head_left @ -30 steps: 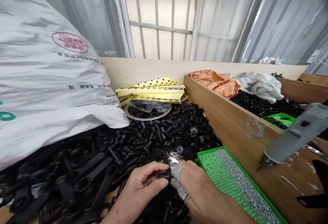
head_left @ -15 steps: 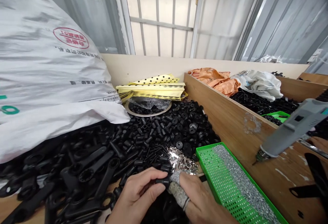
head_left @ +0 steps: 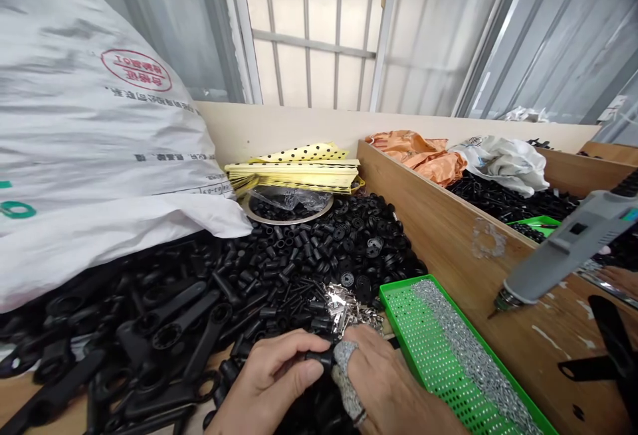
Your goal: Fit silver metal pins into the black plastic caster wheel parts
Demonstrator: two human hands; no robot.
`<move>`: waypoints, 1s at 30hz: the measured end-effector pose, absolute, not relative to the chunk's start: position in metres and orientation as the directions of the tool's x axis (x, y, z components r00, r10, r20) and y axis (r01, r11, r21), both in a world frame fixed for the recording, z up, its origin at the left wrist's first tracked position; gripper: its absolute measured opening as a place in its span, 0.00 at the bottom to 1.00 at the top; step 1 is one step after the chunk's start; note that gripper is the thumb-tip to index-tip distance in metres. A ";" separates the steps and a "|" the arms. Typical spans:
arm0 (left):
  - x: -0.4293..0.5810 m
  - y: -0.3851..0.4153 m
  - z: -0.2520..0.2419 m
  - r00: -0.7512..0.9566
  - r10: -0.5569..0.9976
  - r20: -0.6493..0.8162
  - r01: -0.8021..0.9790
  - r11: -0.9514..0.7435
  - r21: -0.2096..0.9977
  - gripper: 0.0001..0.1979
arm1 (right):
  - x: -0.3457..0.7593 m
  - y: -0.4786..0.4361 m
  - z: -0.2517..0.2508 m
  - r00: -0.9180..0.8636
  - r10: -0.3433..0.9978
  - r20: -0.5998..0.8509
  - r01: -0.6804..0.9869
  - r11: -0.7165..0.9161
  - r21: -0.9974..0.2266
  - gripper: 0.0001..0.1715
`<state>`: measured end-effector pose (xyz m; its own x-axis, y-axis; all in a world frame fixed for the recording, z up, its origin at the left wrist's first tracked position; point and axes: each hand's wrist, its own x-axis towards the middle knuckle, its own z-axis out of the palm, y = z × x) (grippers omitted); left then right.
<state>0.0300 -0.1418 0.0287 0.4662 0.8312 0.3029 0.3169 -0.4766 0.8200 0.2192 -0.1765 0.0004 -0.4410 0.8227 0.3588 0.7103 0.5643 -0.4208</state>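
Note:
Near the bottom centre, my left hand [head_left: 274,382] pinches a small black plastic cylinder [head_left: 321,358] between thumb and forefinger. My right hand [head_left: 383,382], with grey tape [head_left: 345,355] wrapped round its digits, is curled beside the cylinder's right end. Its fingertips point down at the near edge of a pile of shiny metal clips [head_left: 343,305]; what they hold, if anything, is hidden. Around both hands lie heaped black plastic tubes [head_left: 289,249]. A green perforated tray [head_left: 423,355] with small silver screws or pins [head_left: 458,342] stands just right of my right hand.
A grey electric screwdriver [head_left: 553,256] hangs at the right over a wooden divider [head_left: 438,236]. Black crank-like parts [head_left: 164,348] cover the left, below a large white sack [head_left: 114,156]. Behind are a metal bowl [head_left: 286,221] and yellow dotted sheets [head_left: 294,176].
My right hand has shifted slightly up toward the metal clips, its fingers now bent downward. My left hand keeps the black cylinder in nearly the same place.

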 end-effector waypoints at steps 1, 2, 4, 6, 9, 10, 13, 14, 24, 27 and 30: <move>0.030 -0.142 0.030 0.472 0.828 0.303 0.323 -0.482 0.814 0.07 | 0.219 -0.176 0.000 -0.445 0.825 0.349 0.709 0.562 -0.425 0.14; 0.030 -0.143 0.031 0.479 0.820 0.311 0.326 -0.496 0.805 0.08 | 0.220 -0.177 0.001 -0.448 0.829 0.334 0.693 0.558 -0.456 0.13; 0.029 -0.145 0.032 0.504 0.789 0.351 0.312 -0.545 0.778 0.09 | 0.221 -0.179 0.003 -0.443 0.859 0.256 0.638 0.503 -0.583 0.12; 0.028 -0.146 0.033 0.527 0.761 0.377 0.297 -0.581 0.758 0.10 | 0.222 -0.183 0.007 -0.419 0.898 0.133 0.574 0.376 -0.728 0.12; 0.027 -0.146 0.033 0.534 0.751 0.389 0.293 -0.596 0.748 0.10 | 0.221 -0.192 0.014 -0.321 0.947 -0.017 0.498 0.154 -0.853 0.12; 0.027 -0.146 0.033 0.524 0.754 0.396 0.296 -0.597 0.745 0.10 | 0.221 -0.194 0.016 -0.294 0.955 -0.042 0.483 0.111 -0.869 0.13; 0.028 -0.145 0.032 0.484 0.768 0.419 0.302 -0.596 0.744 0.09 | 0.218 -0.195 0.019 -0.244 0.966 -0.083 0.457 0.039 -0.888 0.14; 0.029 -0.145 0.032 0.470 0.772 0.427 0.300 -0.595 0.746 0.09 | 0.217 -0.195 0.018 -0.224 0.971 -0.088 0.440 0.020 -0.898 0.15; 0.027 -0.152 0.009 0.494 0.524 0.694 0.282 -0.851 0.442 0.13 | 0.214 -0.189 0.004 -0.249 0.968 0.013 0.347 0.101 -0.932 0.15; 0.026 -0.154 0.009 0.494 0.613 0.616 0.294 -0.785 0.546 0.12 | 0.218 -0.188 0.010 -0.344 0.937 0.060 0.456 0.222 -0.862 0.13; 0.026 -0.155 0.016 0.484 0.747 0.457 0.313 -0.635 0.707 0.11 | 0.221 -0.184 0.017 -0.464 0.852 0.242 0.537 0.487 -0.689 0.11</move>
<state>0.0256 -0.1547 0.0157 0.4837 0.7467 0.4566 0.3127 -0.6347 0.7067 0.2206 -0.1836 0.0166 -0.4635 0.8524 0.2421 0.5366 0.4874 -0.6888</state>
